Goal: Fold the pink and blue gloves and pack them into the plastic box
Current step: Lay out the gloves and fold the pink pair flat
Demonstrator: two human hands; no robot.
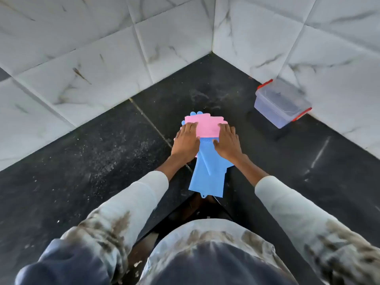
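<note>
Hands, left (186,140) and right (226,142), press flat-open on pink gloves (207,126), hiding much of blue gloves (207,175).

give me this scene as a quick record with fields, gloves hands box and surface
surface: dark speckled floor in a corner of white marbled tile walls
pink gloves: folded, lying on top of the blue ones
blue gloves: flat, cuffs toward the person, fingertips showing beyond the pink
left hand: flat, pressing the pink fold's left edge
right hand: flat, pressing its right edge
plastic box: clear with red clips, by the right wall, apart from the gloves
packed: not yet
</note>
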